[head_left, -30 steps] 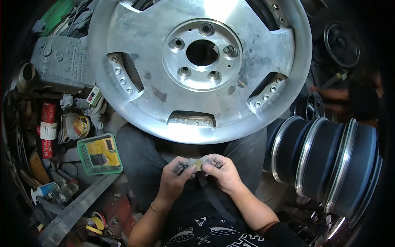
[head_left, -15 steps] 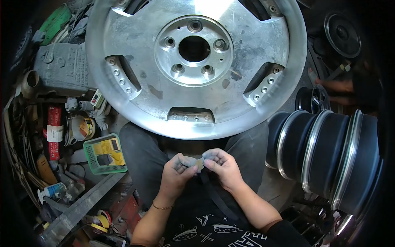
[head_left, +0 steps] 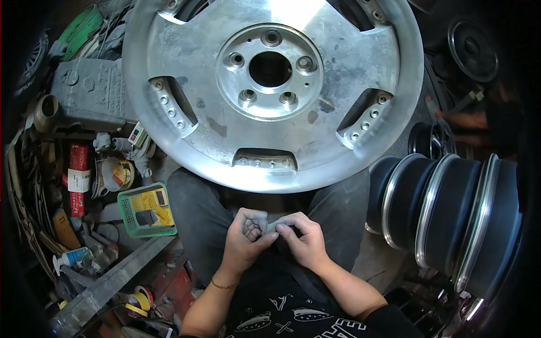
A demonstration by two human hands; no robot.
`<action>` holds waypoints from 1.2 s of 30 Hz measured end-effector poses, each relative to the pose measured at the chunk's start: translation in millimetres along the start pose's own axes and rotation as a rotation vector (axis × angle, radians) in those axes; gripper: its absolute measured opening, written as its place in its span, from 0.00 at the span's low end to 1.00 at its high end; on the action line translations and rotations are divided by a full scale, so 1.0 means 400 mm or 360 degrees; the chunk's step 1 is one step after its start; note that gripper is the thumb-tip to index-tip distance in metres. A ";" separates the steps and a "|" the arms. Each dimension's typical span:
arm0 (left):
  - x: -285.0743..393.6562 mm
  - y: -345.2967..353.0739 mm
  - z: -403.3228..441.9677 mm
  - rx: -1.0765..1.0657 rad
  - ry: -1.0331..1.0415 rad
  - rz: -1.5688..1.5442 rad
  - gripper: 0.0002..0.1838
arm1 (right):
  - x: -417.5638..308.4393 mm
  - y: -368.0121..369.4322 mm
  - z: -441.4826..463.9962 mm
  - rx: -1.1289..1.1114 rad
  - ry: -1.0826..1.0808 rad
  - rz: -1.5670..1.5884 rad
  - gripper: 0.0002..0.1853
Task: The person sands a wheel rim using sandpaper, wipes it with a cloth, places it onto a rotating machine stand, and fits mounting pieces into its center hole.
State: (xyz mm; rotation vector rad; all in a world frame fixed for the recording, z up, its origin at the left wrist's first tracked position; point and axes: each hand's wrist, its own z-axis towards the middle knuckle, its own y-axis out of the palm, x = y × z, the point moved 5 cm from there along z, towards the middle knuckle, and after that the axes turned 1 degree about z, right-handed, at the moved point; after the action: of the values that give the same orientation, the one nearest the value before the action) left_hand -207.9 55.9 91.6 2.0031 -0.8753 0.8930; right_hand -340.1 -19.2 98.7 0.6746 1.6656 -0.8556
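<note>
In front of my lap, my left hand has its fingers curled in and its thumb reaching to the right. My right hand pinches with thumb and bent forefinger. Where the fingertips meet sits a small pale piece, thin and mostly hidden; I cannot tell its material. Grey dust coats the fingers. Beyond the hands, apart from them, a large bare-metal wheel rim lies face up over my knees, with dark smudges on its face.
At the left are a green basket with yellow and dark sheets, a metal bar, tape rolls and a red box. Several polished-lip barrels stand at the right. Another person's arm shows at the upper right.
The left fingers have drawn back from the right ones and loosened, showing more palm. The small piece is more covered now. The view has shifted slightly.
</note>
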 end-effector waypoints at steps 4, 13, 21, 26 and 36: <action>0.013 -0.001 0.012 -0.0073 -0.0198 0.0000 0.11 | 0.013 -0.008 0.002 0.0066 0.0122 0.0051 0.06; 0.144 -0.011 0.124 0.0007 0.0687 0.1450 0.02 | -0.063 -0.086 0.019 0.0323 -0.0130 -0.0343 0.09; 0.082 0.000 0.289 -0.0374 0.1229 0.2026 0.08 | -0.004 -0.298 0.001 0.1133 -0.0122 -0.0696 0.07; 0.055 -0.003 0.296 -0.0431 0.1148 0.2297 0.09 | 0.046 -0.311 0.011 0.1171 -0.0116 -0.0667 0.07; 0.005 0.080 0.317 -0.0710 0.1217 0.2094 0.15 | 0.040 -0.305 0.039 0.1100 -0.0212 -0.0753 0.05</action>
State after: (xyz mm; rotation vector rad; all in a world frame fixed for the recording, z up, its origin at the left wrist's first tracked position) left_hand -196.0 -66.0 45.7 0.3957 -1.6795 1.7508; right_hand -431.9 -102.2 104.8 0.6620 1.4130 -1.8202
